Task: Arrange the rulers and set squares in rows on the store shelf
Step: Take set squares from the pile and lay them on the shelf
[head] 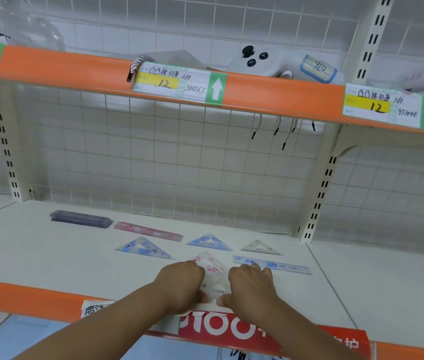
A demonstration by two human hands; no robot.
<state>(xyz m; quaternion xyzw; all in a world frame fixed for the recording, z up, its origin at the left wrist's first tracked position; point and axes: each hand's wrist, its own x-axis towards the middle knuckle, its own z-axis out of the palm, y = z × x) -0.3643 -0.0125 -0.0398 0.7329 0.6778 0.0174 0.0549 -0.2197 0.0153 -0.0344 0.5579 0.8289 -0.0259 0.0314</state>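
- a person's left hand (pixel 179 281) and right hand (pixel 252 287) each pinch a side of the pink set square (pixel 212 270), lying flat just behind the orange shelf edge (pixel 37 294).
- judged thin, light, stiff and likely slippery plastic; best held by its edges.

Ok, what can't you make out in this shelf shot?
- Pink set square: head view, both sides covered by the left hand and right hand. Their backs hide whether they pinch or just press it.
- Purple stack: too blurred to count pieces.
- Blue ruler: markings too small to read.
- Top-shelf item, far left: blurred, unidentifiable.
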